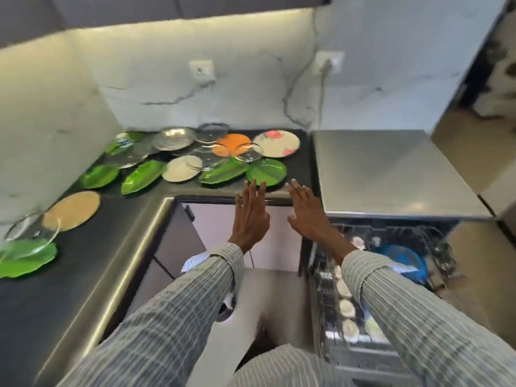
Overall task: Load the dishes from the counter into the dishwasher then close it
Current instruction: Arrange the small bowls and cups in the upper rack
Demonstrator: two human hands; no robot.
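Over the counter's front edge, both hands, left and right, reach flat-fingered and empty toward the round green plate lying nearest. It looks light, stiff and glossy, likely slippery; best pinched at the overhanging rim. Beside them, the dishwasher rack stands open.

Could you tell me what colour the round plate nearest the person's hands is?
Bright green round plate, seen in the head view, the only one.
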